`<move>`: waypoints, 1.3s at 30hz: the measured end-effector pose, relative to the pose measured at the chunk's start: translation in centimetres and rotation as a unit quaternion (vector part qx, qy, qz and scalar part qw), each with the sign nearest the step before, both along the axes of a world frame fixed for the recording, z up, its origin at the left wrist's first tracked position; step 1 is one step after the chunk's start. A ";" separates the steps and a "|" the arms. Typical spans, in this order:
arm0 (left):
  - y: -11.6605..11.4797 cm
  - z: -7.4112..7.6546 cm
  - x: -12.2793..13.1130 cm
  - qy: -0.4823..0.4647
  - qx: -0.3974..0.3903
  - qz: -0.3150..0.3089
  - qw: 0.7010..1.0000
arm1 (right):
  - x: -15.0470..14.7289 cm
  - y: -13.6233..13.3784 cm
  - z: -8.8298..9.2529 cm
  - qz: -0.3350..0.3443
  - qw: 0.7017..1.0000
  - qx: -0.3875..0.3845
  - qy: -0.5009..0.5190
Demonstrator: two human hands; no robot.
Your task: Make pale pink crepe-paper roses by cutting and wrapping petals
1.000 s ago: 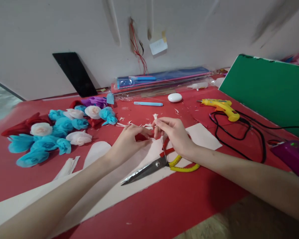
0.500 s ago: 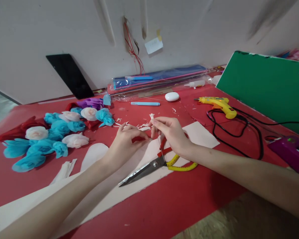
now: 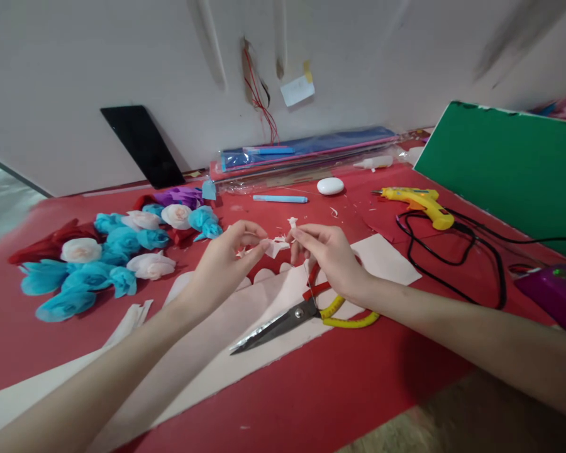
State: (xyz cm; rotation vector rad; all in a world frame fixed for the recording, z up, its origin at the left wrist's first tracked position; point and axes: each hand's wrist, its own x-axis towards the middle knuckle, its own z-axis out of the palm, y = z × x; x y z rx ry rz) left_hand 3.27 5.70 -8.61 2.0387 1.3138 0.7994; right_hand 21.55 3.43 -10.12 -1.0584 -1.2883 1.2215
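Note:
My left hand [image 3: 224,261] is raised above the red table, its thumb and fingers pinched on the end of a pale pink paper strip [image 3: 245,301] with a scalloped edge. My right hand [image 3: 327,255] pinches a thin wire stem [image 3: 310,286] topped by a small white paper bit [image 3: 292,221]. The two hands nearly meet at the fingertips. Scissors [image 3: 292,318] with red and yellow handles lie on the pink paper just under my right wrist.
Blue, white, red and purple paper flowers [image 3: 108,251] are heaped at the left. A yellow glue gun [image 3: 419,202] with a black cord [image 3: 457,251] lies at the right, beside a green board [image 3: 509,170]. A blue pen [image 3: 280,199], a white oval thing [image 3: 331,185] and wrapped paper rolls [image 3: 306,151] lie at the back.
My left hand has lifted off the table and drawn the end of the pink strip up with it, which shows the strip's scalloped edge. My right hand has stayed in place.

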 end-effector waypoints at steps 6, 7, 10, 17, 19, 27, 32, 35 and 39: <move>-0.4 4.1 -1.4 -0.075 0.026 0.034 0.996 | -0.4 -1.3 2.5 0.029 0.989 0.127 -0.071; -0.7 4.8 -1.7 -0.086 0.033 0.035 0.995 | -0.5 -1.6 3.0 0.034 0.983 0.158 -0.086; -1.9 6.6 -2.2 -0.120 0.058 0.032 0.991 | -0.5 -2.6 4.4 0.043 0.959 0.254 -0.121; -4.8 8.5 -2.2 -0.155 0.088 -0.015 0.984 | 0.0 -3.9 6.1 0.024 0.812 0.518 -0.268; -5.3 8.6 -2.2 -0.154 0.085 -0.041 0.984 | -0.1 -4.0 6.2 0.025 0.810 0.519 -0.274; -5.6 9.2 -2.0 -0.166 0.091 -0.050 0.981 | -0.3 -3.9 6.2 0.036 0.807 0.518 -0.282; -5.5 9.8 -1.8 -0.176 0.062 -0.053 0.981 | -0.4 -4.0 6.1 0.051 0.808 0.511 -0.287; -5.6 9.8 -2.0 -0.149 0.061 -0.057 0.985 | -0.6 -3.9 6.1 0.060 0.807 0.512 -0.286; -5.6 9.6 -2.3 -0.128 0.065 -0.067 0.987 | -0.6 -3.7 6.3 0.087 0.835 0.470 -0.272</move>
